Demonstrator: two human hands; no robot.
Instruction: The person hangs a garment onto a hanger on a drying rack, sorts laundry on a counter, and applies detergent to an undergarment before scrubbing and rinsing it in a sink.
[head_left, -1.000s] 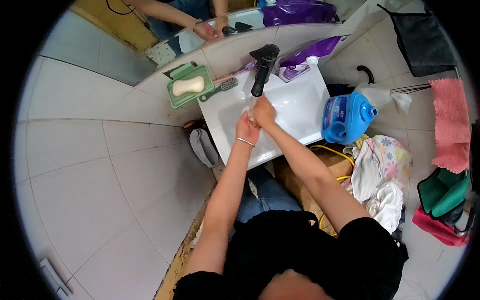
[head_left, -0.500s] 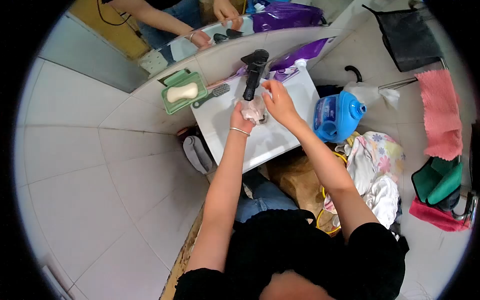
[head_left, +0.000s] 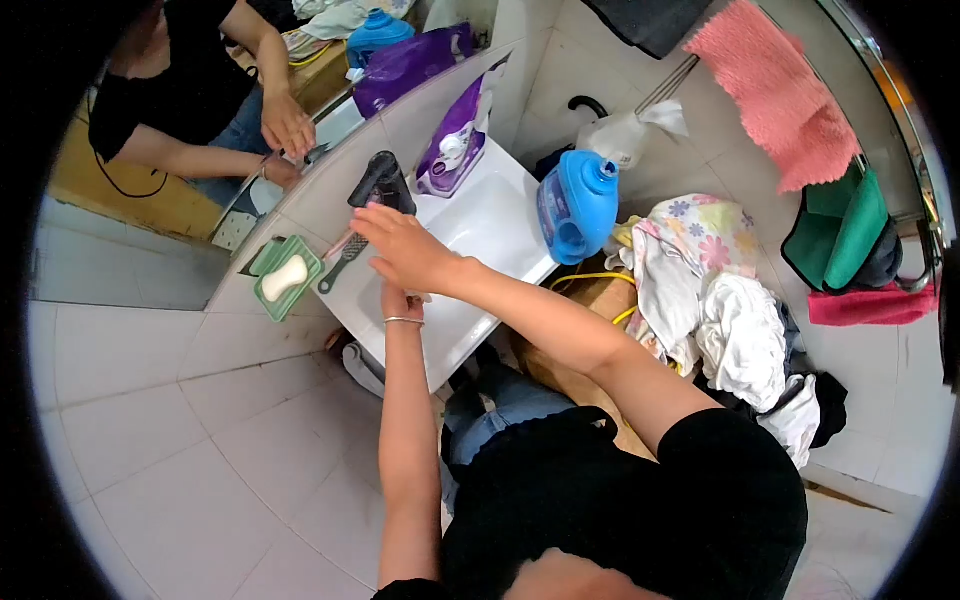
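Observation:
My right hand point(head_left: 408, 248) stretches across the basin in front of the black tap point(head_left: 385, 178), fingers extended and apart, holding nothing that I can see. It covers the lower part of the tap. Below it is my left hand point(head_left: 396, 300), with a bangle point(head_left: 404, 320) at the wrist. The left fingers are mostly hidden behind the right hand. A small pale edge shows beside the left hand, too little to name. Both hands are over the left part of the white washbasin point(head_left: 490, 215).
A green soap dish point(head_left: 284, 308) with white soap point(head_left: 285, 278) and a grey brush point(head_left: 343, 265) are at left. A purple pack point(head_left: 455, 140) and blue jug point(head_left: 578, 205) stand right. Clothes point(head_left: 742, 340) are heaped beyond; a pink towel point(head_left: 775, 95) hangs above. A mirror point(head_left: 330, 130) borders the basin.
My head view has turned, shifting the basin left. My right hand has moved across in front of the tap, over the left hand. The pale pinkish thing in the left hand is now mostly hidden.

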